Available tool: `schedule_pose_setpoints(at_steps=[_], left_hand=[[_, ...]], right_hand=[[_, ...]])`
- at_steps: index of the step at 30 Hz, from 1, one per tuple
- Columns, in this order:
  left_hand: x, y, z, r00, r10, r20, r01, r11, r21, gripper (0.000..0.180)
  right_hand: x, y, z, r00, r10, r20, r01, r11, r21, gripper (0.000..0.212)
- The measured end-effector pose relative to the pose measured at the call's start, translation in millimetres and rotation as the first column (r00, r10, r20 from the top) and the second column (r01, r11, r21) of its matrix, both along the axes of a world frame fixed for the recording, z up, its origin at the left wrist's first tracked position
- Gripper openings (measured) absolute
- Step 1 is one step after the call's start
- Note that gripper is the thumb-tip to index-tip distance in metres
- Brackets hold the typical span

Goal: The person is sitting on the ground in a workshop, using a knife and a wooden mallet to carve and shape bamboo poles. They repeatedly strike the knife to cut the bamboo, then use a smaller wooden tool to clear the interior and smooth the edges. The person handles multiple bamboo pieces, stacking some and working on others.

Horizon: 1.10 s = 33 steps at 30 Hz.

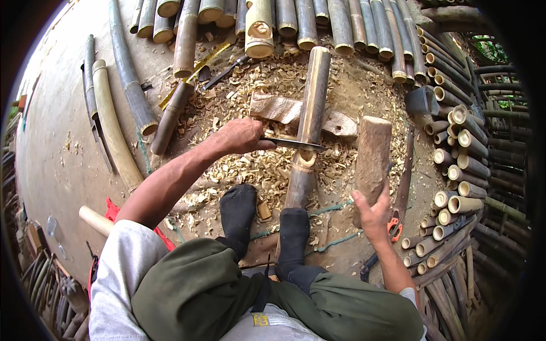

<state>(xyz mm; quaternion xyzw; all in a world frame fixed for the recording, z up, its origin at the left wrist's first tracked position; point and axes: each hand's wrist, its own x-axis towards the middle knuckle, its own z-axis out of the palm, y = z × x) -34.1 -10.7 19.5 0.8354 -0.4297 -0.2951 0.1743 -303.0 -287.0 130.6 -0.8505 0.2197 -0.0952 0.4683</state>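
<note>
My left hand (243,136) is closed round the grip of a knife. Its dark blade (289,143) lies across a bamboo pole (314,91), just above a pale cut notch (305,159). The pole runs away from me over a flat wooden block (278,108), and its near part lies by my socked right foot (294,233). To the right of the pole, my right hand (373,213) grips the lower end of a thick, rough wooden club (374,153), which stands upright and apart from the knife.
Shavings (244,170) cover the ground around the pole. A saw with an orange handle (394,225) lies by my right hand. Bamboo lengths (341,28) line the far side, with a stack (469,165) at right. A chisel-like tool (226,72) and black container (422,101) lie beyond.
</note>
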Motion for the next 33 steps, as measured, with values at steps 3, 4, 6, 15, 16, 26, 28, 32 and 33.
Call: schedule_pose_setpoints(at_steps=[3, 4, 6, 15, 16, 26, 28, 32, 33], left_hand=[[4.7, -1.8, 1.8, 0.999, -0.012, -0.031, 0.013, 0.999, 0.040, 0.070], [5.7, -1.1, 3.7, 0.999, -0.022, -0.039, 0.024, 0.997, 0.067, 0.071], [-3.8, 4.8, 0.7, 0.997, -0.038, 0.060, 0.036, 0.999, 0.021, 0.070], [-63.4, 29.5, 14.2, 0.966, -0.094, 0.242, 0.125, 0.986, -0.115, 0.040], [-66.2, 29.8, 17.3, 0.976, -0.027, 0.217, 0.052, 0.993, -0.107, 0.041], [-37.1, 104.2, -22.7, 0.890, 0.202, 0.409, -0.176, 0.979, -0.100, 0.043], [-32.6, 128.4, -19.4, 0.880, 0.236, 0.412, -0.264, 0.964, 0.013, 0.053], [-52.4, 126.6, 8.4, 0.847, 0.319, 0.425, -0.334, 0.942, -0.041, 0.082], [-64.6, 125.1, 5.7, 0.867, 0.328, 0.375, -0.325, 0.943, -0.075, 0.077]], right_hand=[[14.2, -12.7, 11.8, 0.830, 0.120, -0.544, -0.181, 0.982, -0.059, 0.061], [20.6, -14.7, 20.0, 0.683, 0.128, -0.719, -0.238, 0.970, -0.053, 0.060], [14.9, -17.0, 20.5, 0.837, 0.135, -0.530, -0.153, 0.988, 0.011, 0.057], [-14.1, -8.7, 3.3, 0.993, 0.008, -0.115, 0.008, 0.991, 0.132, 0.066], [-15.0, -10.5, 5.2, 0.990, 0.016, -0.139, 0.000, 0.993, 0.114, 0.067], [-12.9, -8.5, 5.7, 0.962, 0.224, -0.159, -0.237, 0.969, -0.068, 0.077], [-25.0, -6.7, -16.6, 0.988, 0.109, -0.111, -0.114, 0.992, -0.046, 0.074], [-66.6, 9.4, -46.2, 0.966, -0.147, -0.211, 0.147, 0.989, -0.014, 0.073], [-88.9, 13.9, -66.0, 0.957, -0.181, -0.228, 0.154, 0.979, -0.131, 0.073]])
